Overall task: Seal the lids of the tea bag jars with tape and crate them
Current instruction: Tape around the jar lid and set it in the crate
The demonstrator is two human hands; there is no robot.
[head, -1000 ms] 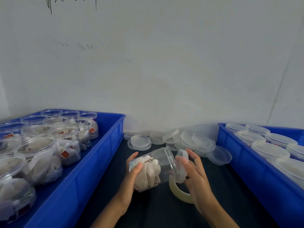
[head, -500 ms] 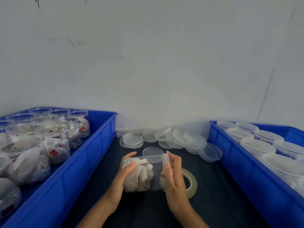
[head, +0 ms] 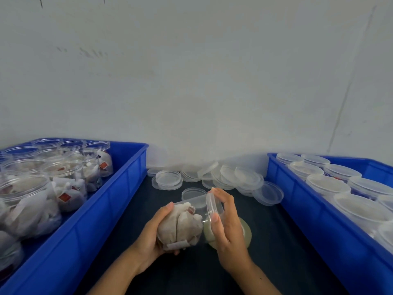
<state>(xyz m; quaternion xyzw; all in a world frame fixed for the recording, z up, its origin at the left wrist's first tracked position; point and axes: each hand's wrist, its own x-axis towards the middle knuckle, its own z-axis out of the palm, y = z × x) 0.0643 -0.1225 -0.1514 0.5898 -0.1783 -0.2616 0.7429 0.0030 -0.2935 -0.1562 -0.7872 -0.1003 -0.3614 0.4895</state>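
- The left hand point(head: 156, 233) cups the base end of a clear jar point(head: 189, 222), fingers curled round its underside and thumb lying along the top, holding it on its side above the dark table point(head: 276, 241).
- The right hand point(head: 226, 224) covers the jar's lid point(head: 211, 206), fingers curled over the rim and thumb pressed against the lid's near edge.
- The jar is packed with pale tea bags point(head: 180, 225).
- A roll of tape point(head: 244, 233) lies flat on the table, just behind the right hand and partly hidden by it.
- The left blue crate point(head: 110, 201) holds open jars point(head: 63, 175) stuffed with tea bags.
- The right blue crate point(head: 302, 211) holds lidded jars point(head: 327, 185) in rows.
- Loose clear lids point(head: 212, 175) are heaped on the table against the wall, between the two crates.
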